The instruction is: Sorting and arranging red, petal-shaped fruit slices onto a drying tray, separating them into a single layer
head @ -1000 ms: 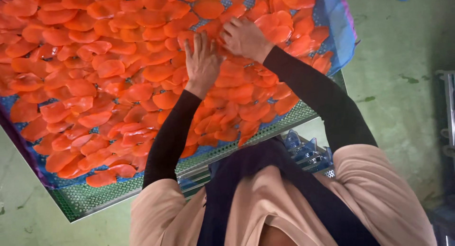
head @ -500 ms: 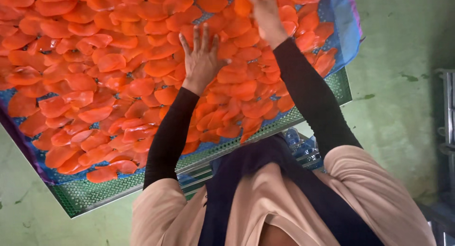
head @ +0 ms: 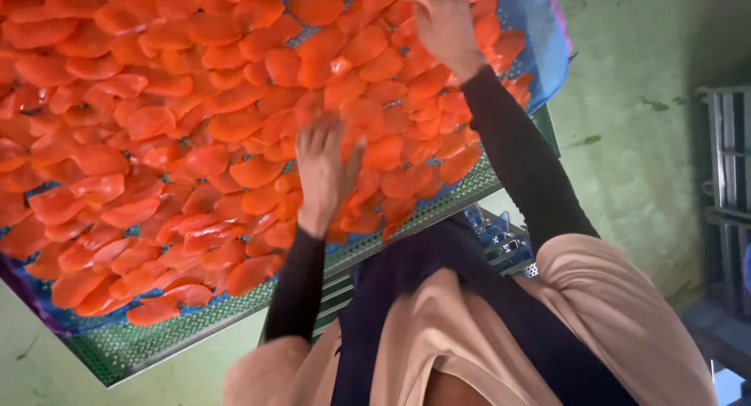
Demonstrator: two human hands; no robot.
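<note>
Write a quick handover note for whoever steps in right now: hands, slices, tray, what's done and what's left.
Left hand: flat on the orange slices near the tray's front edge, holding nothing that shows.
Right hand: on slices at the far side; grip unclear.
Slices cover nearly all of the green mesh tray, on blue netting.
Done: tray filled.
Left: many slices overlap, so spreading looks unfinished.

Orange fruit slices (head: 235,124), thin, glossy, flat and overlapping, one dense layer across upper left and centre of the frame, on blue mesh (head: 540,46) over a green perforated tray (head: 125,351)
</note>
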